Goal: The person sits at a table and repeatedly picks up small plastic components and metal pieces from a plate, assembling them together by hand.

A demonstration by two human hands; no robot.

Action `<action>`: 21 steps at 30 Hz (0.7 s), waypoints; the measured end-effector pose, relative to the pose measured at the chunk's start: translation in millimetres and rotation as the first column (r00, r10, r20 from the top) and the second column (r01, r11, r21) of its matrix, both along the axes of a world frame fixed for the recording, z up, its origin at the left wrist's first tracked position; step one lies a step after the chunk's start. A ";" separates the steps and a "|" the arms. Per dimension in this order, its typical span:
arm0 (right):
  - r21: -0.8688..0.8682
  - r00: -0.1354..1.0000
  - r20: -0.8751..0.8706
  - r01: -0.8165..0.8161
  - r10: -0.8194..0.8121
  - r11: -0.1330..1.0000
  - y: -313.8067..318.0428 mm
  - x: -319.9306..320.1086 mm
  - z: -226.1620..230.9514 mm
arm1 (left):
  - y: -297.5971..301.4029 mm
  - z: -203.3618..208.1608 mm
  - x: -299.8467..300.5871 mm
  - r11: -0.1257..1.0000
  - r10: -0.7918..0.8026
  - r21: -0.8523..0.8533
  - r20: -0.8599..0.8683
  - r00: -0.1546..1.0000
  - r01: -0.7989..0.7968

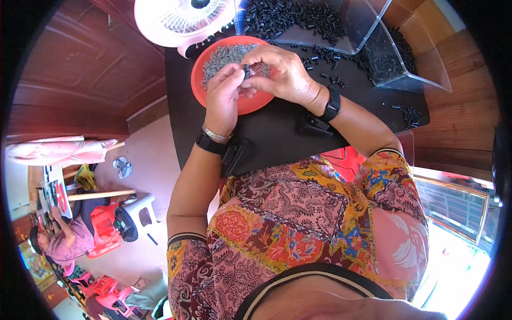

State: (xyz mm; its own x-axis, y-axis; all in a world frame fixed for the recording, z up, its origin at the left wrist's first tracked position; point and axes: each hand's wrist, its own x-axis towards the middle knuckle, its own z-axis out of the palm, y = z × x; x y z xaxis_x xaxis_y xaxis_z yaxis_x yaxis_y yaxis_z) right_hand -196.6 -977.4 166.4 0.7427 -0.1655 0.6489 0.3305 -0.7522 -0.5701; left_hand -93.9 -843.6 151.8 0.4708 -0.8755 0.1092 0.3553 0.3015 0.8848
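Note:
Over an orange-red bowl (pixel 252 108), my two hands meet at a small dark cylindrical part (pixel 246 71). My left hand (pixel 224 95) pinches it between thumb and fingers. From the other side, my right hand (pixel 285 74) curls in with its fingertips at the same part. What else the fingers may hold is hidden. Small grey pieces (pixel 220 60) fill the bowl below. Past my right hand, loose black cylindrical pieces (pixel 333 81) lie scattered on the dark tabletop (pixel 266 141).
Clear plastic bins (pixel 392 77) with many black pieces stand at the far right. A lit white fan (pixel 186 24) is at the far left beside the bowl. More black pieces (pixel 409 116) lie by the right table edge. Another person (pixel 69 237) sits at lower left.

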 end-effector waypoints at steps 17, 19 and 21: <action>0.439 0.939 0.000 -0.310 0.345 0.843 -3.4 1.4 -4.4 | 3.3 -0.7 1.6 0.989 -0.027 0.143 -0.055 0.998 0.034; 0.305 0.961 0.009 -0.266 0.277 0.914 -5.9 -0.5 -2.8 | 1.7 -0.9 1.4 0.990 -0.084 0.102 -0.124 0.989 0.097; 0.149 0.979 0.040 -0.203 0.200 0.968 -9.1 -1.4 2.5 | 0.8 -0.3 4.4 0.986 -0.140 0.070 -0.143 0.980 0.151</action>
State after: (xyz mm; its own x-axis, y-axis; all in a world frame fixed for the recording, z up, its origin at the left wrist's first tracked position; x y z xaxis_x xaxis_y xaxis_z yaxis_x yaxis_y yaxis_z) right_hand -198.0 -986.5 168.8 0.7546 -0.1120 0.6465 0.4819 -0.5740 -0.6620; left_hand -89.5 -842.8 151.5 0.3433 -0.9390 -0.0211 0.5101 0.1675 0.8436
